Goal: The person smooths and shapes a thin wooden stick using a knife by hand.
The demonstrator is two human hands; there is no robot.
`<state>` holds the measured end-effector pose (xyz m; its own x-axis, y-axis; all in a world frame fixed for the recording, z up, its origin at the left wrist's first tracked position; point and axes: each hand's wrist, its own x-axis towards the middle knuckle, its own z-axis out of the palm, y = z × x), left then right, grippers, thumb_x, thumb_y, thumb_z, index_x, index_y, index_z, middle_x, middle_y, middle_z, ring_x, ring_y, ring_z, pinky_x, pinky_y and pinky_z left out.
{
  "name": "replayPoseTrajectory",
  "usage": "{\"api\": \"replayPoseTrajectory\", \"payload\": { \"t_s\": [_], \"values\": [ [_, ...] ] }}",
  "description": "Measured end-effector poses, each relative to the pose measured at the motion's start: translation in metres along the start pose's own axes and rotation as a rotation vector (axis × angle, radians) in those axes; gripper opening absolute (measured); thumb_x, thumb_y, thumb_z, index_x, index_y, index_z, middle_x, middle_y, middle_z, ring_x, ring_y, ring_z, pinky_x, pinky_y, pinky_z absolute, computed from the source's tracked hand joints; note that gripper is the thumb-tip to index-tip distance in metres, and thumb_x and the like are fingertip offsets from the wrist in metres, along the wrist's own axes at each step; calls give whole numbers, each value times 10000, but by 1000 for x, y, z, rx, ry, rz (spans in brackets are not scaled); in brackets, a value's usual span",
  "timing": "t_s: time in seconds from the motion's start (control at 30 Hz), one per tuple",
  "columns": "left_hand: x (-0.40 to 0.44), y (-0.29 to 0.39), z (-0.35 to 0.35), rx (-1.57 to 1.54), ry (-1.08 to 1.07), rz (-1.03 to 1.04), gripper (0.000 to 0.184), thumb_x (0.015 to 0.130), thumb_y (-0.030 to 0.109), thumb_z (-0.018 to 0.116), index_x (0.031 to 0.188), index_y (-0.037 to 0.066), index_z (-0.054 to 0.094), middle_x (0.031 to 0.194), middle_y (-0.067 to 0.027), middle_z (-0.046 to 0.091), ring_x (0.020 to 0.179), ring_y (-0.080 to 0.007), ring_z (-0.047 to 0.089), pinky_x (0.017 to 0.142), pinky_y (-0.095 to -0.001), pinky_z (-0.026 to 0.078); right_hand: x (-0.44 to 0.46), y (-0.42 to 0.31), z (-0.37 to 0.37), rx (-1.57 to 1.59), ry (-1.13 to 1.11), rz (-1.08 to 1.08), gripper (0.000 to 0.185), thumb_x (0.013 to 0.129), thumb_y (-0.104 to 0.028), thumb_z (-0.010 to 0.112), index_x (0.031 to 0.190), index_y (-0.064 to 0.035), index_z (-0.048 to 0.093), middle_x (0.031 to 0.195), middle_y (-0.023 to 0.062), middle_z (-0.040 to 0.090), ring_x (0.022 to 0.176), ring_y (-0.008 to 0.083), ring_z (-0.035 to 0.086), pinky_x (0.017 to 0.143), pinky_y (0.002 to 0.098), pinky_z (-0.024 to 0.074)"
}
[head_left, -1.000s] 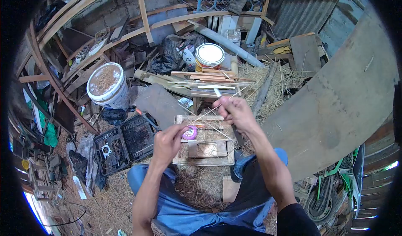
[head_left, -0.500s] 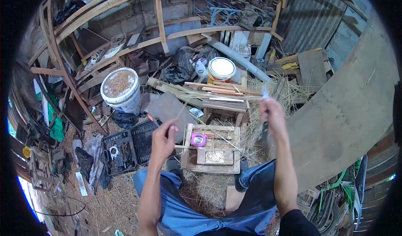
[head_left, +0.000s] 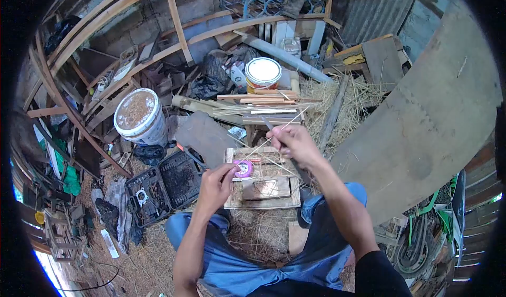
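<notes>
A thin pale strip (head_left: 257,149), looking like split bamboo, runs slanting upward between my hands. My left hand (head_left: 215,187) is closed, pinching its lower end beside the pink tape measure (head_left: 243,169). Farther along, the fingers of my right hand (head_left: 296,145) close on the strip and also hold a knife (head_left: 267,123); its blade points away from me, and the dark handle shows partly below the hand. Under both hands stands a low wooden bench frame (head_left: 263,204) carrying the tape measure, a wooden block (head_left: 267,188) and loose slivers.
Ahead, several wood strips (head_left: 258,99) lie on a small stand. Left of it are a white bucket (head_left: 138,115) of shavings and an open tool case (head_left: 163,189). A lidded bucket (head_left: 263,73) stands behind. A large board (head_left: 421,133) slants along the right.
My right hand has come down and left with the knife, and its fingers are now at the strip. My left hand has moved slightly right and lower. The view has shifted a little.
</notes>
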<state>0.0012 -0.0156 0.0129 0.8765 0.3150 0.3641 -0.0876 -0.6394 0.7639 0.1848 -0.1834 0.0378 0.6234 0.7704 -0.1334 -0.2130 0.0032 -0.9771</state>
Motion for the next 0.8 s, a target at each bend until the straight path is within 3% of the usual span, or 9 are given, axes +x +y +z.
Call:
{"api": "replayPoseTrajectory", "payload": {
  "t_s": [0.2, 0.37, 0.5, 0.8],
  "values": [
    [-9, 2, 21, 132, 123, 115, 162, 823, -32, 593, 978, -11, 634, 874, -175, 662, 745, -319, 656, 639, -372, 517, -16, 10, 28, -66, -97, 8, 282, 958, -240, 532, 1057, 17, 592, 666, -2, 551, 464, 26, 362, 407, 178, 272],
    [-4, 8, 22, 277, 172, 175, 177, 808, -48, 596, 977, -7, 631, 838, -189, 642, 710, -338, 639, 607, -375, 499, -15, 27, 56, 12, -77, -25, 212, 956, -218, 538, 890, -24, 593, 676, -6, 562, 477, 22, 380, 406, 172, 272],
    [-4, 5, 14, 397, 145, 248, 267, 733, -69, 595, 980, 29, 614, 830, -135, 648, 711, -307, 643, 603, -390, 516, -9, 24, 41, -17, 22, -8, 220, 957, -226, 533, 925, -19, 599, 658, -24, 519, 477, 16, 372, 401, 158, 261],
    [-9, -3, -5, 279, 103, 195, 216, 760, -83, 592, 954, 9, 623, 851, -152, 653, 742, -324, 649, 625, -366, 513, -2, 2, -10, 137, 122, 3, 286, 949, -256, 548, 1038, 16, 560, 670, -40, 470, 467, -1, 326, 401, 145, 242]
  ]
}}
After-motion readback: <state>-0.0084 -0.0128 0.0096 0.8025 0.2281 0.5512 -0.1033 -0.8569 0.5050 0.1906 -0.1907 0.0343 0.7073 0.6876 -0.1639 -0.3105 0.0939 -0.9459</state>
